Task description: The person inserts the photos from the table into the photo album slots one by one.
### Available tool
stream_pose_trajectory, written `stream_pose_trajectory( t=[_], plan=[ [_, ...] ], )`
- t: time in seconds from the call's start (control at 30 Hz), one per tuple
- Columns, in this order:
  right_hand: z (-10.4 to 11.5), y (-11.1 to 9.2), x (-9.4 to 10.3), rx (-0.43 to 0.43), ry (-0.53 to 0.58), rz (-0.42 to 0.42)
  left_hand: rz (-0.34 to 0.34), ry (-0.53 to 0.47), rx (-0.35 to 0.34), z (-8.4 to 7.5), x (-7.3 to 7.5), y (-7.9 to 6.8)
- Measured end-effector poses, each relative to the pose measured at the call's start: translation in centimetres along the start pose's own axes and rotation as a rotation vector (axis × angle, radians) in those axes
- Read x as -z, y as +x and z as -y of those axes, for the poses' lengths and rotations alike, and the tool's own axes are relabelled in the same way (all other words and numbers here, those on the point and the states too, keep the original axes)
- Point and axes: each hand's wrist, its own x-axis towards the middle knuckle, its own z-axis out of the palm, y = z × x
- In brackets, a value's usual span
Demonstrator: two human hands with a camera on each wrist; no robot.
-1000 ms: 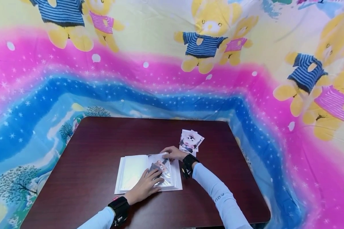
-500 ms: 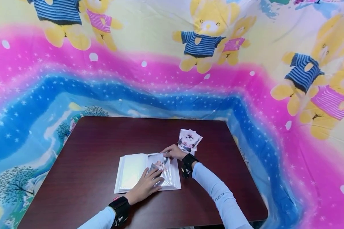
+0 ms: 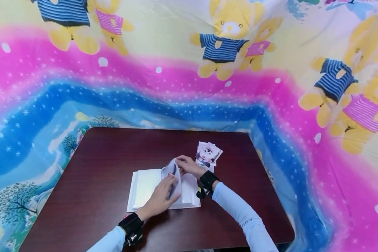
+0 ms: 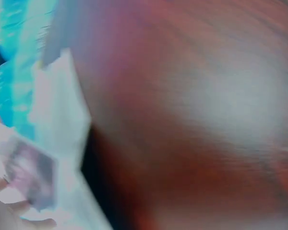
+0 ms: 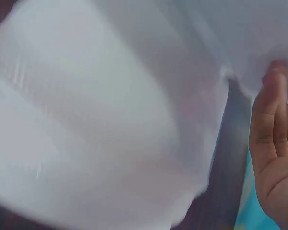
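Note:
An open photo album [image 3: 145, 186] with white pages lies near the front of the table. One of its right-hand pages [image 3: 168, 169] stands partly lifted, a picture showing through its clear sleeve. My right hand [image 3: 190, 167] pinches this page by its upper outer corner; in the right wrist view the fingers [image 5: 273, 108] are at the page's edge. My left hand [image 3: 160, 196] lies against the face of the same page, fingers extended. The left wrist view is blurred but shows the pictured card [image 4: 31, 172] near the left fingertips.
Several loose picture cards [image 3: 208, 154] are piled on the dark wooden table [image 3: 129, 147], just beyond the right hand. A printed cloth [image 3: 176, 87] with bears hangs around the table's back and sides.
The right-hand page, which lay flat, now rises and tilts leftward in my right hand, baring the white page below. My left hand has tilted up with it.

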Motion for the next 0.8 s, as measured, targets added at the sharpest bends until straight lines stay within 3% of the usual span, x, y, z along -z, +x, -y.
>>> stream_pose_trajectory(
  t=[0.17,0.3,0.4,0.53,0.7,0.8],
  plan=[
    [0.6,0.0,-3.2,0.06,0.089,0.108,-0.117,-0.171,0.297,-0.7,3.0,1.3],
    [0.3,-0.2,-5.0,0.103,-0.009,0.185,-0.194,-0.209,0.481,0.1,5.2,1.4],
    [-0.3,-0.4,-5.3,0.169,-0.178,0.188,-0.245,-0.131,0.505,1.3,6.3,0.5],
    [-1.0,-1.3,-4.1,0.224,-0.388,0.097,-0.261,-0.009,0.48,2.9,6.6,-1.2],
    [-2.1,-3.1,-1.4,0.144,-0.36,-0.009,-0.188,0.093,0.495,3.8,5.7,-2.5],
    [-2.7,-3.9,-0.4,0.106,-0.282,-0.026,-0.173,0.221,0.42,4.0,4.7,-2.8]
  ],
)
